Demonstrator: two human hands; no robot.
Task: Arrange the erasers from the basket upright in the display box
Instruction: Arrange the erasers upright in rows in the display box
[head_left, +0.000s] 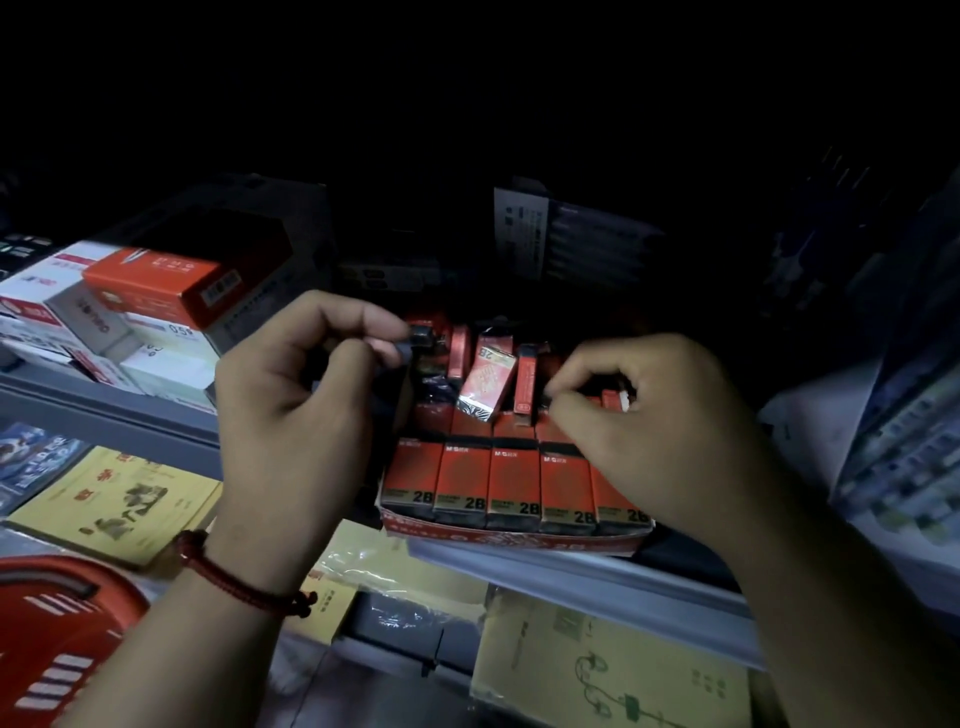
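Observation:
A red display box (514, 538) sits on the shelf, its front row filled with upright red 2B erasers (514, 483). Behind that row several erasers stand or lean loosely, one tilted eraser (488, 382) in the middle. My left hand (301, 410) is over the box's left rear and pinches a dark eraser (421, 338) between thumb and fingers. My right hand (654, 426) is over the right rear of the box and pinches a red and white eraser (618, 400). The red basket (57, 634) shows at the lower left.
Stacked white and red stationery boxes (140, 312) stand left of the display box. Yellow booklets (114, 504) and wrapped notebooks (608, 675) lie on the lower shelf. Packaged goods (904, 457) hang at the right. The back of the shelf is dark.

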